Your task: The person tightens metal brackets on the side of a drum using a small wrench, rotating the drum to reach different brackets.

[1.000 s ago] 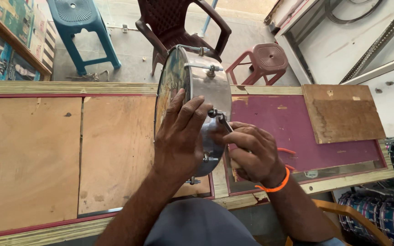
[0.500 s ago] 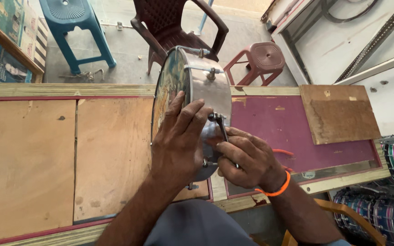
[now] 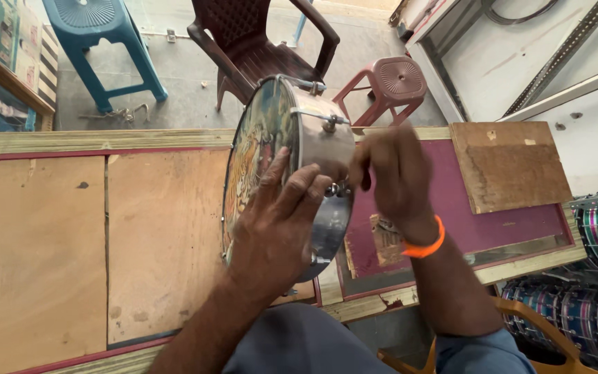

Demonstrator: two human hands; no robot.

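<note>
Both hands on drum, right hand blurred, fingertips unclear

i'm in a small drum workshop: a patched plywood workbench before me, finished drums stacked at my right, plastic chairs and stools on the concrete floor.

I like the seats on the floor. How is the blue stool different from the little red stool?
The blue stool is taller, on long legs; the red stool is short and squat. The blue stool stands at the far left, the red stool to the right of the dark chair. The blue stool's top looks squarish, the red stool's rounder. Both look like plastic, and nobody sits on either.
</note>
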